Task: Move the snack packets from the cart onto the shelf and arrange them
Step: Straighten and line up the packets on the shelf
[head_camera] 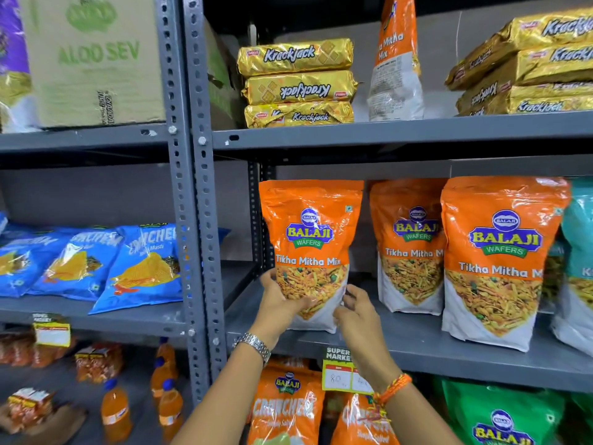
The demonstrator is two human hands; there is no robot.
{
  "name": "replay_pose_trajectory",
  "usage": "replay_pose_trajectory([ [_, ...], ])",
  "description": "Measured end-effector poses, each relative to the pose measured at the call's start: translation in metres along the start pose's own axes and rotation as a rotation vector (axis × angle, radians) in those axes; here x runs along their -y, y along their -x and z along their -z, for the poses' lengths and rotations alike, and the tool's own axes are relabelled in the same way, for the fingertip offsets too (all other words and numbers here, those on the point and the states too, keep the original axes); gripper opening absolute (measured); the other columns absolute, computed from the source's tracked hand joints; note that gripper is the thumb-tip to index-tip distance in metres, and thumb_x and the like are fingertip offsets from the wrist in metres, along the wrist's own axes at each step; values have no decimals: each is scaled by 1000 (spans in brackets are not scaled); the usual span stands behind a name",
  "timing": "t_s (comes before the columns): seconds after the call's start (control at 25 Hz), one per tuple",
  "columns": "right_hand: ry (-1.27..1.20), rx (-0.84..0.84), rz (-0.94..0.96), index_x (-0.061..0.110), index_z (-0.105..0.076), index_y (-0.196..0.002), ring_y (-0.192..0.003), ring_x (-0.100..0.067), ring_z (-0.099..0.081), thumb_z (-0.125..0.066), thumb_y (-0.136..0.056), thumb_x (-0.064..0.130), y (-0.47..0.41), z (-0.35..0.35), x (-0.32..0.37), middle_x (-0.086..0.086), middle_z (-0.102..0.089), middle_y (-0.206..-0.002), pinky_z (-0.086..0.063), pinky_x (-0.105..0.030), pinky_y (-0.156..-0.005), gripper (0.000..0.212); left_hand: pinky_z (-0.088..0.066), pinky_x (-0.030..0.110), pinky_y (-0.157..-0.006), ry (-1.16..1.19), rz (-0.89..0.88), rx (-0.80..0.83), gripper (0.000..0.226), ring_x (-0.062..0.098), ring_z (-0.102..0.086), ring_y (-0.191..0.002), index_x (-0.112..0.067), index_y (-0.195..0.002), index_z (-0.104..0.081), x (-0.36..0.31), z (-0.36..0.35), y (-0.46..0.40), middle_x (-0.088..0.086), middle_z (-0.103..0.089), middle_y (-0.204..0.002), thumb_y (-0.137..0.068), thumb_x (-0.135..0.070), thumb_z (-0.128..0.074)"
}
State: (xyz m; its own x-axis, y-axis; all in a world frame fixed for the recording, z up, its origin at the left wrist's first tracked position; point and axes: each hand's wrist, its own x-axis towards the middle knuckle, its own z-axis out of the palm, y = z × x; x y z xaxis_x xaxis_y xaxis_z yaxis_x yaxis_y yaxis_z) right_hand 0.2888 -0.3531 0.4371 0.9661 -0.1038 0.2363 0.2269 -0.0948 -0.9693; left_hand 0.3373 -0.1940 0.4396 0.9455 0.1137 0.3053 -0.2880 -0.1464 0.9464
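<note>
An orange Balaji Tikha Mitha Mix packet stands upright at the left end of the middle grey shelf. My left hand grips its lower left side, thumb across the front. My right hand touches its lower right edge with curled fingers. Two more packets of the same kind stand to its right. A further orange packet stands on the shelf above. The cart is out of view.
Gold Krackjack biscuit stacks lie on the upper shelf. A teal packet stands at far right. Blue Crunchem bags lie on the left rack. Orange bottles, green packets and price tags sit below.
</note>
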Motion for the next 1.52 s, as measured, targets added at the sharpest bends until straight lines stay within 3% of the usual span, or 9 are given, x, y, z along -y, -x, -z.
replay_pose_trajectory([
  [0.2, 3, 82, -8, 25, -53, -125, -105, -16, -64, -51, -82, 15, -9, -14, -5, 0, -64, -121, -56, -46, -91, 44, -48, 33, -95, -94, 0, -85, 95, 12, -55, -109, -24, -129, -27, 5, 19, -1, -13, -54, -111, -61, -9, -93],
  [0.32, 67, 5, 41, 15, -56, -117, -94, -18, -63, -56, -93, 17, -15, -7, 17, -8, -65, -110, -54, -41, -85, 24, -50, 38, -101, -136, -3, -89, 100, 15, -55, -114, -21, -126, -27, 6, 23, -3, -8, -55, -114, -54, -12, -97],
  [0.4, 62, -101, 139, 5, -56, -122, -104, -27, -62, -59, -95, 24, -31, 0, 41, -12, -65, -116, -51, -42, -91, 33, -50, 41, -103, -139, 4, -89, 101, 17, -56, -115, -20, -124, -27, 5, 25, -4, -4, -56, -116, -52, -13, -98],
  [0.56, -161, -119, 193, 6, -50, -138, -119, -20, -61, -59, -96, 32, -81, 3, 89, -6, -63, -131, -52, -33, -95, 49, -52, 40, -100, -151, 12, -87, 99, 19, -58, -113, -18, -122, -26, 2, 26, -4, 1, -56, -117, -54, -12, -97],
  [0.72, -136, -180, 250, 17, -70, -93, -91, -25, -74, -59, -96, 32, -117, 3, 105, -7, -76, -96, -62, -46, -81, 19, -50, 33, -94, -171, 14, -63, 94, 17, -57, -109, -17, -121, -26, -3, 27, -1, -2, -56, -111, -58, -9, -95],
  [0.84, -82, -240, 293, 24, -68, -78, -86, -23, -75, -61, -96, 29, -124, 3, 106, -5, -76, -89, -62, -47, -78, 20, -48, 32, -94, -167, 30, -45, 92, 18, -56, -112, -16, -121, -26, -5, 27, -2, -1, -55, -112, -60, -8, -94],
  [1.24, -14, -124, 308, 3, -65, -119, -96, -19, -67, -56, -98, 13, -83, 39, 89, -7, -71, -100, -58, -33, -87, 25, -50, 37, -99, -136, 37, -112, 92, 21, -57, -115, -18, -122, -27, 2, 18, -4, 4, -56, -119, -60, -4, -93],
  [1.4, 11, -111, 344, 11, -63, -126, -103, -13, -69, -59, -97, 17, -32, 66, 59, -3, -71, -110, -59, -30, -88, 30, -49, 39, -101, -130, 70, -95, 101, 27, -55, -125, -18, -131, -25, -1, 19, 0, 2, -55, -119, -58, -6, -95],
  [1.52, 44, -283, 430, 17, -68, -116, -96, -7, -69, -66, -92, 15, -3, 97, 34, 4, -72, -104, -58, -25, -84, 24, -42, 43, -109, -206, -59, -378, 119, 28, -44, -136, -16, -147, -26, -14, 5, 23, 8, -46, -139, -52, -14, -98],
])
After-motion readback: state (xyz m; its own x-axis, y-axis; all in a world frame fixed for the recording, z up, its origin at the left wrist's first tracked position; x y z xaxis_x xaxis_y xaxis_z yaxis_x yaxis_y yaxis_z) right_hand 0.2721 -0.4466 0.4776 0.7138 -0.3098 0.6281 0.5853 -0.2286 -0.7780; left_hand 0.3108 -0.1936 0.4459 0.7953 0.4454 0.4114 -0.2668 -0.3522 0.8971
